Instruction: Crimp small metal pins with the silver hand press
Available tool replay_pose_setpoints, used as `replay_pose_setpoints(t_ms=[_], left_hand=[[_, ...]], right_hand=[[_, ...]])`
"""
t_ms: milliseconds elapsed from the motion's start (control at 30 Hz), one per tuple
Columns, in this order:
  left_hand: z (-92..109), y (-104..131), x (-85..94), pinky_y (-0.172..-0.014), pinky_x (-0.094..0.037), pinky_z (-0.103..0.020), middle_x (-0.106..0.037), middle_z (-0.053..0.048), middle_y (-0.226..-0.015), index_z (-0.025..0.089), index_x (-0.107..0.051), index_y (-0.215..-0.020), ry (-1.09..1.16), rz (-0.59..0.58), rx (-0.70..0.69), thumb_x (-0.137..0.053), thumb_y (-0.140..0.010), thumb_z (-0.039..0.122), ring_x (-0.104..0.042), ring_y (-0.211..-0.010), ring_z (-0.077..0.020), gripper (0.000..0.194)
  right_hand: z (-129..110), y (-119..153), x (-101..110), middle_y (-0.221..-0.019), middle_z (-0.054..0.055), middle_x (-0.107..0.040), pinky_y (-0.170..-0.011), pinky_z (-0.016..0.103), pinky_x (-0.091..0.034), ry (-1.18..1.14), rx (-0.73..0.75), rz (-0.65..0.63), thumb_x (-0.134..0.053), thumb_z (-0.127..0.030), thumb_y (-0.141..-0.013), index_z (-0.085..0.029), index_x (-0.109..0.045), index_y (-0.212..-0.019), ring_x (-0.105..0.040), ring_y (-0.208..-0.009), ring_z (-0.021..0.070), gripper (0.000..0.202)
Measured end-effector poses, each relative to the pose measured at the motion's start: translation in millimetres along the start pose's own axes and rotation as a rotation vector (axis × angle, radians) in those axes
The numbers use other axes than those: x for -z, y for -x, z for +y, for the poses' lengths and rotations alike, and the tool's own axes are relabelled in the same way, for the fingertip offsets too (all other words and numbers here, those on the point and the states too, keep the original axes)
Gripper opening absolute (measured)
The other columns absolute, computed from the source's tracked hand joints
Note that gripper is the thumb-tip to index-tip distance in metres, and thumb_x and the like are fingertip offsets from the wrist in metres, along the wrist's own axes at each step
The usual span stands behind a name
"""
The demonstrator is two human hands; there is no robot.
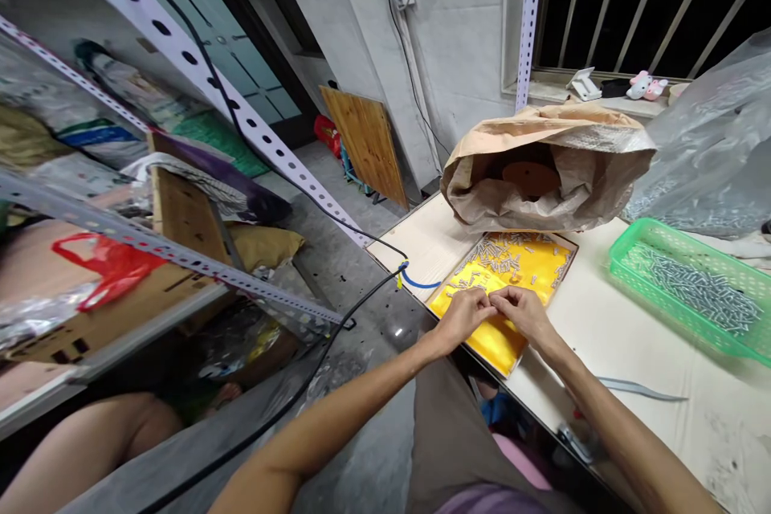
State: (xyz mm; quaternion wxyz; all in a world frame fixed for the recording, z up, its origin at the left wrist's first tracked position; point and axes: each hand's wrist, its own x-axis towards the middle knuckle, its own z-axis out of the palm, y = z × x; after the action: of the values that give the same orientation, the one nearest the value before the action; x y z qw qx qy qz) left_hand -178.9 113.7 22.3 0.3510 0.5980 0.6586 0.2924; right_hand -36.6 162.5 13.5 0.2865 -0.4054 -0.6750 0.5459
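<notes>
The left hand (465,316) and the right hand (523,313) meet at their fingertips, thumbs and forefingers drawn into a narrow pinch; whether anything sits between them is too small to tell. They hover over or rest on a shallow tray (564,278), and which of the two cannot be told. Yellow cloth (497,344) lines the tray, showing just below the hands and on past them. Small metal screws (499,259) lie scattered on the cloth, mostly just beyond the fingertips. Farther out, behind the tray, a paper bag (530,215) gapes towards the hands. Just left of the left hand, a blue cord (420,283) runs to the tray's edge, joined to a black cable (337,312). Beside the right forearm a grey strip (642,390) lies on the table (593,301); farther right of that hand stands a green basket (666,313) with more screws in it, and beyond it a clear bag (716,136). Well off to the left of both hands are a rack (181,255) and a red bag (112,263).
</notes>
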Motion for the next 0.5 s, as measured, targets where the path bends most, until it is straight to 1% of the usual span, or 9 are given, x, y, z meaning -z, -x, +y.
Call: replay_pose_setpoints(t_ms=[67, 133, 167, 233, 267, 333, 400, 500], left_hand=[[2.0, -0.9, 0.4, -0.045, -0.032, -0.020, -0.044, 0.007, -0.047, 0.016, -0.051, -0.062, 0.139, -0.120, 0.146, -0.061, -0.076, 0.027, -0.044, -0.043, -0.0087, 0.020], [2.3, -1.4, 1.7, -0.040, -0.030, -0.019, -0.042, 0.008, -0.043, 0.015, -0.052, -0.064, 0.290, -0.233, 0.252, -0.062, -0.075, 0.037, -0.040, -0.036, -0.0071, 0.026], [2.0, -1.5, 2.7, -0.039, -0.031, -0.018, -0.043, 0.008, -0.042, 0.014, -0.053, -0.064, 0.361, -0.272, 0.281, -0.064, -0.072, 0.042, -0.039, -0.035, -0.0064, 0.031], [1.0, -1.7, 4.5, -0.039, -0.034, -0.018, -0.045, 0.007, -0.044, 0.013, -0.054, -0.064, 0.482, -0.315, 0.311, -0.068, -0.066, 0.049, -0.040, -0.036, -0.0052, 0.039], [0.5, -1.7, 5.1, -0.039, -0.035, -0.018, -0.046, 0.007, -0.045, 0.013, -0.054, -0.065, 0.523, -0.328, 0.318, -0.069, -0.065, 0.052, -0.040, -0.036, -0.0048, 0.042], [0.2, -2.2, 5.6, -0.040, -0.037, -0.017, -0.048, 0.006, -0.046, 0.012, -0.055, -0.066, 0.536, -0.321, 0.317, -0.066, -0.067, 0.052, -0.042, -0.036, -0.0048, 0.042], [0.9, -2.8, 5.4, -0.038, -0.036, -0.017, -0.048, 0.006, -0.045, 0.013, -0.054, -0.064, 0.442, -0.271, 0.309, -0.062, -0.074, 0.048, -0.043, -0.034, -0.0056, 0.037], [4.0, -3.6, 6.0, -0.035, -0.032, -0.016, -0.048, 0.006, -0.044, 0.013, -0.053, -0.060, 0.299, -0.196, 0.279, -0.059, -0.079, 0.038, -0.046, -0.033, -0.0064, 0.032]], right_hand=[[1.1, 0.9, 1.0, -0.069, 0.003, -0.066, -0.058, 0.026, -0.045, -0.001, 0.008, 0.007, -0.053, -0.036, -0.071, -0.017, -0.065, -0.070, -0.059, -0.064, 0.0156, 0.023], [3.8, 1.9, 1.4, -0.071, 0.003, -0.067, -0.059, 0.026, -0.045, 0.002, 0.016, 0.014, -0.053, -0.034, -0.070, -0.017, -0.066, -0.074, -0.060, -0.064, 0.0156, 0.021], [5.4, 2.4, 1.5, -0.072, 0.003, -0.067, -0.059, 0.026, -0.046, 0.006, 0.021, 0.019, -0.053, -0.033, -0.071, -0.017, -0.066, -0.075, -0.060, -0.064, 0.0156, 0.021], [8.4, 3.2, 1.5, -0.073, 0.003, -0.068, -0.059, 0.026, -0.046, 0.018, 0.029, 0.029, -0.052, -0.030, -0.071, -0.016, -0.066, -0.078, -0.060, -0.064, 0.0155, 0.021], [9.4, 3.3, 1.5, -0.073, 0.003, -0.068, -0.059, 0.026, -0.046, 0.027, 0.035, 0.034, -0.051, -0.029, -0.072, -0.016, -0.066, -0.079, -0.060, -0.063, 0.0154, 0.020], [10.2, 3.0, 1.3, -0.075, 0.004, -0.068, -0.059, 0.027, -0.047, 0.051, 0.054, 0.041, -0.049, -0.026, -0.074, -0.016, -0.066, -0.081, -0.060, -0.063, 0.0153, 0.021], [9.1, 1.8, 1.4, -0.078, 0.004, -0.069, -0.063, 0.029, -0.047, 0.085, 0.091, 0.043, -0.048, -0.024, -0.077, -0.018, -0.067, -0.083, -0.061, -0.067, 0.0160, 0.021], [4.6, -0.9, 3.1, -0.078, 0.004, -0.068, -0.075, 0.034, -0.046, 0.148, 0.168, 0.045, -0.053, -0.022, -0.078, -0.020, -0.069, -0.077, -0.060, -0.077, 0.0185, 0.017]])
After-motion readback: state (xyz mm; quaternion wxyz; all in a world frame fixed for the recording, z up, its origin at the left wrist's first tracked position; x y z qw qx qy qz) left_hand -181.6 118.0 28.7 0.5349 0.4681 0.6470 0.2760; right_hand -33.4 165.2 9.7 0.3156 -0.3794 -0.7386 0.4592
